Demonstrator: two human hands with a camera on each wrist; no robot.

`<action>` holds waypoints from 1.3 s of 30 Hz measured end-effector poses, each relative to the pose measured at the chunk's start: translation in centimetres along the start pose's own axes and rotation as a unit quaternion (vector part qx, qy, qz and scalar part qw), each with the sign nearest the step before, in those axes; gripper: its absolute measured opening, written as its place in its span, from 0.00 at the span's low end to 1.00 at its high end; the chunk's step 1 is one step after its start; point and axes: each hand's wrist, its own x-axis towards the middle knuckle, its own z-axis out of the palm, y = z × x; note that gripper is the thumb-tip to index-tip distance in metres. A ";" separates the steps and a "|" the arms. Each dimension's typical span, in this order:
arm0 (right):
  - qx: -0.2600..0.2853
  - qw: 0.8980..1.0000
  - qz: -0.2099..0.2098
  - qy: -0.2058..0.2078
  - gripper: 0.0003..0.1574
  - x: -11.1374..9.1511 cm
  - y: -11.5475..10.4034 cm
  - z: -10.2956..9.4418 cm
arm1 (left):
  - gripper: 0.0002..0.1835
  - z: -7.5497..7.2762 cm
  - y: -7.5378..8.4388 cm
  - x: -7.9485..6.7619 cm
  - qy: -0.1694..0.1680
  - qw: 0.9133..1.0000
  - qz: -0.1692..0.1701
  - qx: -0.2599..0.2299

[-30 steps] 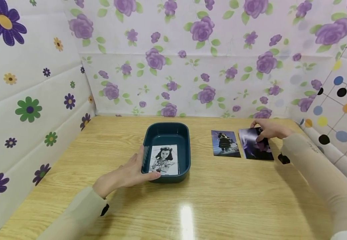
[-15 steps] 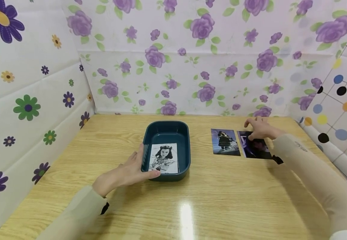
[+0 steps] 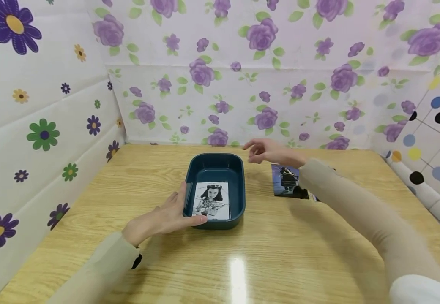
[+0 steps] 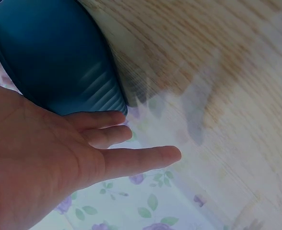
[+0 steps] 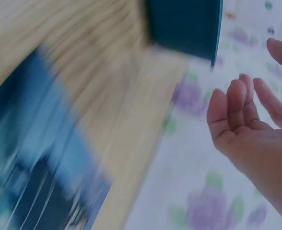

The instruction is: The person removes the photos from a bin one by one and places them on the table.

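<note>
A dark teal rectangular box [image 3: 213,169] stands on the wooden table, and a black-and-white portrait photo [image 3: 212,202] lies in its front part. My left hand [image 3: 164,217] rests against the box's front left corner, thumb along the front rim and fingers along the left side. In the left wrist view those fingers [image 4: 141,160] are straight beside the ribbed wall. Just beyond the box's right back corner, my right hand [image 3: 269,152] hovers with loosely bent fingers, holding nothing. Below its wrist lies a blue photo [image 3: 283,181] of a dark-clothed figure. My right sleeve mostly hides a dark photo [image 3: 314,197].
White cloth with purple roses [image 3: 220,76] hangs along the table's back edge. A flower-print cloth [image 3: 64,126] borders the left and a dotted cloth [image 3: 433,143] the right. Light glares on the front of the wooden table [image 3: 277,253].
My right hand has let go of the dark photo and swung left toward the box, its arm now covering that photo. The left hand has stayed at the box.
</note>
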 end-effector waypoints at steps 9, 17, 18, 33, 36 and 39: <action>-0.102 0.986 -0.050 -0.122 0.32 5.1 -4.2 4.7 | 0.68 0.4 0.0 0.3 -0.006 1.000 0.012 -0.001; -0.224 0.946 -0.023 -0.232 0.37 7.8 -4.7 7.7 | 0.67 0.3 0.1 0.5 -0.012 1.000 0.010 0.004; -0.238 0.942 -0.019 -0.235 0.38 8.0 -4.6 8.0 | 0.67 0.3 0.1 0.4 -0.013 1.000 0.009 0.003; -0.293 0.934 0.003 -0.205 0.38 8.4 -4.7 10.4 | 0.67 0.0 -0.4 0.1 -0.004 1.000 0.009 -0.003; -0.290 0.937 -0.010 -0.195 0.39 8.3 -4.6 10.4 | 0.66 0.0 -0.4 0.1 -0.002 1.000 0.011 -0.003; -0.287 0.941 -0.025 -0.177 0.39 8.0 -4.4 10.4 | 0.67 0.0 -0.4 0.1 0.000 1.000 0.013 -0.007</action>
